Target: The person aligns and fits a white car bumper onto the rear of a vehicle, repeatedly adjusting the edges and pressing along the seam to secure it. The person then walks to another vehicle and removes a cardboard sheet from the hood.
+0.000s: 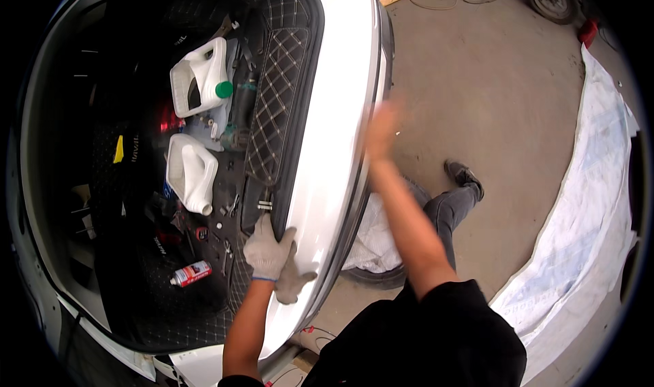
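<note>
My left hand [266, 249], in a pale knitted work glove, rests at the inner edge of the car's white rear sill [325, 125]. Its fingers are stretched out toward the trunk trim, with the thumb apart. Just beside it, a second, greyer glove [293, 281] appears against the white sill; I cannot tell whether my left hand touches it. My right hand [383, 132] is bare and smeared by motion, held over the outer bumper edge. Its fingers cannot be made out.
Inside the trunk are two cut white jugs [193, 172], one green-capped, a red-and-white spray can [191, 273], wrenches [227, 256] and a teal power tool [235, 136]. A covered tyre [376, 278] stands by my legs. White sheeting [569, 251] spreads at right; a wheel [552, 2] is far right.
</note>
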Tool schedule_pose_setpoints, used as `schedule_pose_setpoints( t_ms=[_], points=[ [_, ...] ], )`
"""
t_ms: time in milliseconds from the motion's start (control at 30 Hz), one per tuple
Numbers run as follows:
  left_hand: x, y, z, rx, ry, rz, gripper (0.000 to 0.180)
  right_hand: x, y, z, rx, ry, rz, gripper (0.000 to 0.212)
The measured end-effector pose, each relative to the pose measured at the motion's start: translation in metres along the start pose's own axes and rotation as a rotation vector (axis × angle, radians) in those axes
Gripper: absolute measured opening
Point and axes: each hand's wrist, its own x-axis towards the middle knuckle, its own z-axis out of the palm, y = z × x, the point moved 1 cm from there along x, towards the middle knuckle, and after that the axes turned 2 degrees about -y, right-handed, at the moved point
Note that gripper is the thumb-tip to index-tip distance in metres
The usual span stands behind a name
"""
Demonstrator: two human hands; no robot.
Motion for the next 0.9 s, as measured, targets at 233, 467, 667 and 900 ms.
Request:
schedule_pose_setpoints(
  t_ms=[233,467,667,900],
  points=[
    [0.008,0.0,0.002,-0.032,-0.01,-0.061,0.069,-0.017,-0.011,0.04,0.348,-0.001,0.001,0.066],
    [0.013,0.009,-0.001,-0.072,-0.123,-0.215,0.069,0.067,0.003,-0.039,0.473,0.194,0.066,0.058],
    [0.029,0.015,0.002,-0.058,-0.085,-0.151,0.066,0.104,-0.028,0.051,0.153,0.183,-0.005,0.069],
    [0.022,0.015,-0.004,-0.057,-0.151,-0.242,0.063,0.11,-0.021,0.033,0.38,0.142,-0.008,0.06]
  ],
)
